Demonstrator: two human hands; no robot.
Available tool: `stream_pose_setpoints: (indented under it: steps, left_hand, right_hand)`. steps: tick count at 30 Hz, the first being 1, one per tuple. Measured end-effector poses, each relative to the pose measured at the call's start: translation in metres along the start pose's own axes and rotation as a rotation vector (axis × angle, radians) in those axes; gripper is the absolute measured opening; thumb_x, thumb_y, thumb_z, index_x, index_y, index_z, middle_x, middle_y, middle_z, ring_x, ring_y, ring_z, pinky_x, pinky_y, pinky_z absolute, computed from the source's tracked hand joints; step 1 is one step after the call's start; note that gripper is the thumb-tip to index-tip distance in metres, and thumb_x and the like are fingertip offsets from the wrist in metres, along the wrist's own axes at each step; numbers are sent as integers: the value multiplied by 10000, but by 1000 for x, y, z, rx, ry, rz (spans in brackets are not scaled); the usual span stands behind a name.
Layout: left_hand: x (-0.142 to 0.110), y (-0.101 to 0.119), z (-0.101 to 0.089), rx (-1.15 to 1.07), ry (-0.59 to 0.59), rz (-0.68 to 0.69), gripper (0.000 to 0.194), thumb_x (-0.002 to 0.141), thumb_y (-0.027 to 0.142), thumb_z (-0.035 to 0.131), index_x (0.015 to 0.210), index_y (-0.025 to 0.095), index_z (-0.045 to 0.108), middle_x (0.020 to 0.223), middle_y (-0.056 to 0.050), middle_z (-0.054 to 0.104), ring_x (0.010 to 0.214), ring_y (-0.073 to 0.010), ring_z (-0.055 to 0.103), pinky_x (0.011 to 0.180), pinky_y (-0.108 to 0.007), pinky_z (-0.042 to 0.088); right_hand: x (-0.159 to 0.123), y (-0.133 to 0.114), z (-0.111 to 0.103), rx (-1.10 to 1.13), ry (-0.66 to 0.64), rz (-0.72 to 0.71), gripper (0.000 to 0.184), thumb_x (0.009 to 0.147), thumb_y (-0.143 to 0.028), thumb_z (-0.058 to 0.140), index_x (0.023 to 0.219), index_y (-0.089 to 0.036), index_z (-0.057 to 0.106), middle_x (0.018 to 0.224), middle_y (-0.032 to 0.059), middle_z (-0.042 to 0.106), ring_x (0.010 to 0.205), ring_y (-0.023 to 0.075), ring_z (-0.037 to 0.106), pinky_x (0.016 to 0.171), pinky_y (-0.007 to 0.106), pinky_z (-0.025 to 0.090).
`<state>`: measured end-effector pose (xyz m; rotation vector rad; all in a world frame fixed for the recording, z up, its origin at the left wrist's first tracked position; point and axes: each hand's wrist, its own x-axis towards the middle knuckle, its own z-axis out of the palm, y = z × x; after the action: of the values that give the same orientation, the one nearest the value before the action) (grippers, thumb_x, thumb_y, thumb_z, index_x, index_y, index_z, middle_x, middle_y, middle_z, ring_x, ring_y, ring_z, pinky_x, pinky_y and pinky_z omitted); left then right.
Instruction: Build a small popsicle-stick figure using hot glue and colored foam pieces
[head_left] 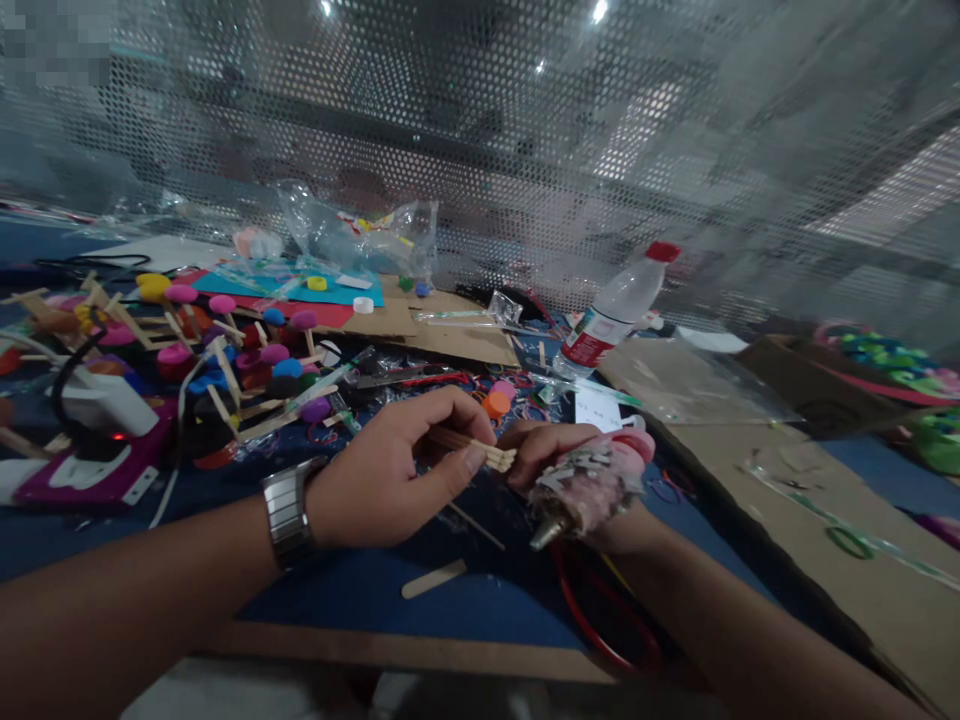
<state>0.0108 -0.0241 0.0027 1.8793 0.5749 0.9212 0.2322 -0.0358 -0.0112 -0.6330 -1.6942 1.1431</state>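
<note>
My left hand [390, 470], with a metal watch on its wrist, is closed around a small bundle of wooden craft sticks [498, 457]. The sticks' pale ends poke out past the thumb towards my right hand [541, 446]. That hand is closed on a hot glue gun [585, 485], its body wrapped in worn tape and pink at one end, its metal nozzle tipped down and left. The right fingertips come close to the stick ends; whether they touch them I cannot tell. Below the hands a loose craft stick [433, 578] lies flat on the blue tabletop [330, 605].
A purple power strip [97, 465] with a plugged-in charger stands left, beside a pile of wooden-stick pieces with coloured caps [274, 355]. Behind my hands is a tilted plastic bottle [611, 315]. Cardboard [795, 530] lies right; a red cable [581, 600] loops below the glue gun.
</note>
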Motion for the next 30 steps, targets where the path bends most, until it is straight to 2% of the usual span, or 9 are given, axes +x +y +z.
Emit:
stream_pose_setpoints:
  steps: [22,26,30]
  left_hand:
    - [2,2,0,-11,7,-27,164,951,292,569,1001,138,593,837,-38,605,696,-143,551,620,-268,461]
    - [2,2,-1,-57,2,-52,165,958,299,567,999,140,587,805,-17,569,672,-133,514,606,-260,433]
    - [3,0,-3,-87,20,-65,144,950,280,580,1004,147,589,814,-8,555,682,-128,498,623,-258,421]
  right_hand:
    - [0,1,1,-32,17,-1,295,755,-540,829,750,-250,775,674,28,687,622,161,639,595,278,541]
    - [-2,3,-2,15,-10,23,276,747,-531,838,788,-261,797,730,46,718,690,184,668,637,295,543]
    - [-3,7,-7,57,-43,18,241,733,-486,858,799,-261,804,968,75,748,755,190,665,688,325,533]
